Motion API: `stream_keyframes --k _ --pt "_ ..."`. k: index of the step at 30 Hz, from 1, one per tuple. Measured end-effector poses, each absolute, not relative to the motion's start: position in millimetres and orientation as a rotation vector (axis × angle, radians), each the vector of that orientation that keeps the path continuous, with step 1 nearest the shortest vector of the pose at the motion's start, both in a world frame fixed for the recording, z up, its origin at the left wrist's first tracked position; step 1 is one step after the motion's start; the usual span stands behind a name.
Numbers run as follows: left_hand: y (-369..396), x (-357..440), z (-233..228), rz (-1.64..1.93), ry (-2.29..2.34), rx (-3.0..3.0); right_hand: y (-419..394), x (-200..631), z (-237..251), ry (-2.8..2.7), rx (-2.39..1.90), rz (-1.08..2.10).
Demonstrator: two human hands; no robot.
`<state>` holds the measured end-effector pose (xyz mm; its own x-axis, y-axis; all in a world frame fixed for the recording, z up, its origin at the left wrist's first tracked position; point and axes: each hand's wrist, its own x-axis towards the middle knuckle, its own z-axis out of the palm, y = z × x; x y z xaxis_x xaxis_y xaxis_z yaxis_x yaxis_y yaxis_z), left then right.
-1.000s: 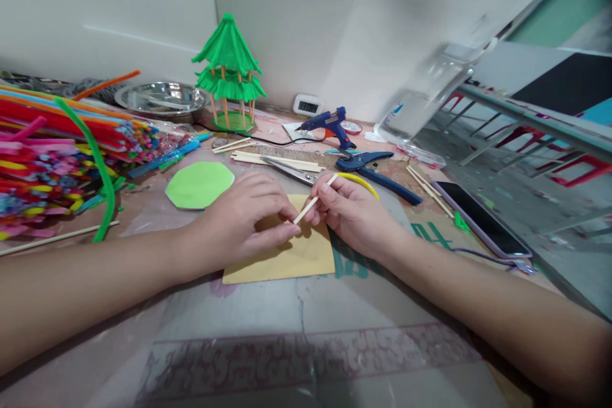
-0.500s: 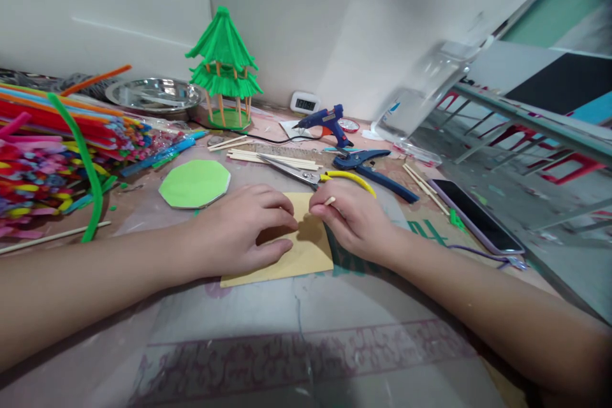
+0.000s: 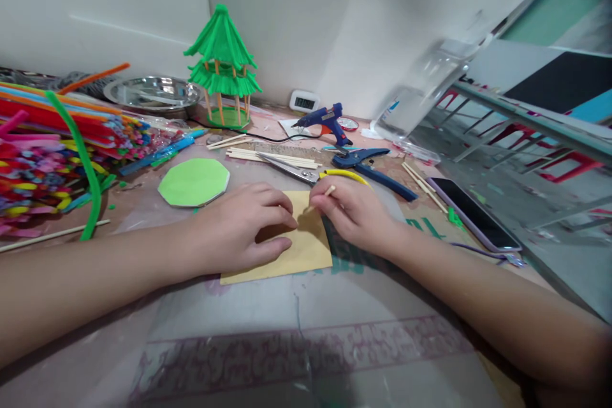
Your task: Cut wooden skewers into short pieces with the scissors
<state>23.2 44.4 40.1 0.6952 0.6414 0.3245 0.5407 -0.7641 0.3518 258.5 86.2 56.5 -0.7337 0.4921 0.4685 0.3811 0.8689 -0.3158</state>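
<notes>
A: In the head view, what is the right hand doing?

B: Its grip is pinching a thin pale stick between thumb and fingers, with one short end poking out above. The stick is sitting over the upper right part of a yellow card; I can't tell whether its lower end is touching.

A: And the left hand?

B: That one is resting on the left part of the card, palm down. Its grip is staying loose: the fingers are curving, the thumb is standing apart, and nothing is showing between them.

A: What is lying around them?

B: A green octagon is lying just beyond the left hand. Scissors are pointing away from the right hand, their blades lying against a bundle of pale sticks. A blue cutter is lying beyond that hand, and a phone is resting farther right.

A: Farther back on the bench?

B: A green-roofed model pavilion is standing near a metal dish, a blue glue gun is lying before a white timer, and colourful pipe cleaners are heaping up at the left.
</notes>
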Motion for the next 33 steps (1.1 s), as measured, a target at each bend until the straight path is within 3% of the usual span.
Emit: stream_keyframes --k 10,15,33 --pt "45.5 24.1 38.3 0.665 0.953 2.683 86.6 254.3 60.4 -2.430 -0.841 0.365" --pt "45.3 23.5 38.1 0.658 0.939 2.684 87.9 254.5 59.4 -2.489 -0.671 0.350" --pt "46.7 23.8 38.4 0.662 0.947 2.679 88.6 255.4 58.2 -2.462 -0.721 0.388"
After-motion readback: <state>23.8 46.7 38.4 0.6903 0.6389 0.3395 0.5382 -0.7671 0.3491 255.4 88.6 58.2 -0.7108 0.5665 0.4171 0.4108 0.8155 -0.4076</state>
